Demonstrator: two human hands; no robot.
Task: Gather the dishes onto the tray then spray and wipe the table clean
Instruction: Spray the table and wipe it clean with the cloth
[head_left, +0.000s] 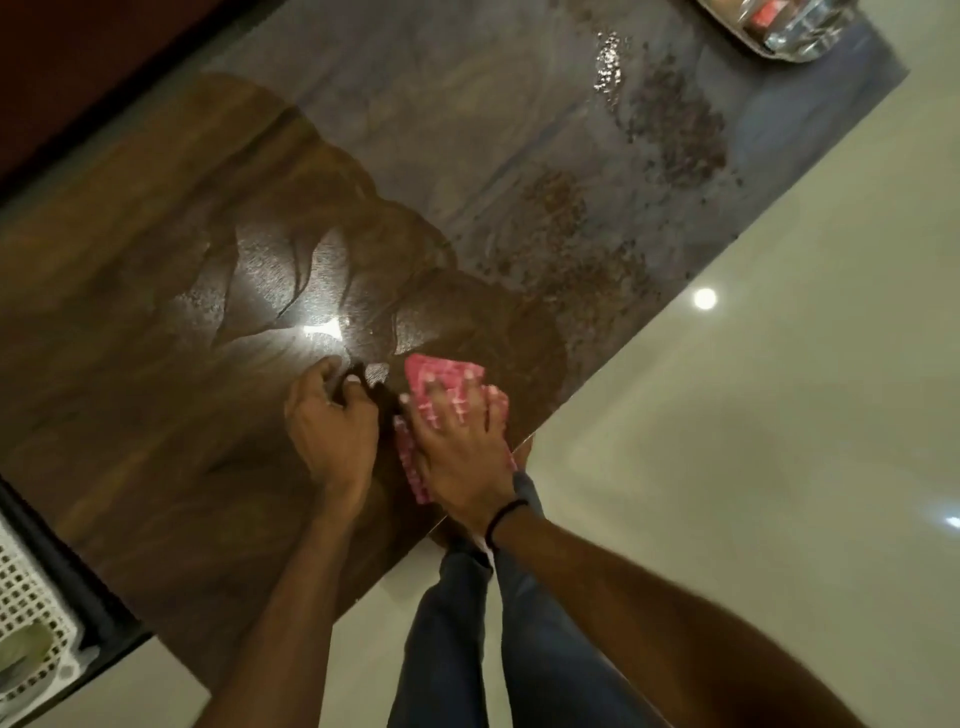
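Fingers (439, 415) of the right hand (462, 457) lie spread and flat, pressing the pink checked cloth (441, 376) onto the tabletop (156, 364) beside its near edge. The left hand (332, 421) rests next to it, loosely bent, holding nothing. Spray droplets (675, 140) remain farther along, toward the tray (763, 49) of glassware. A stroke swept outward could fling wet grime over the edge onto the floor (779, 364).

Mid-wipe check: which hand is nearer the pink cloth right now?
Right. The right hand presses flat on the pink cloth; the left hand rests on the table close beside the cloth, on its left.
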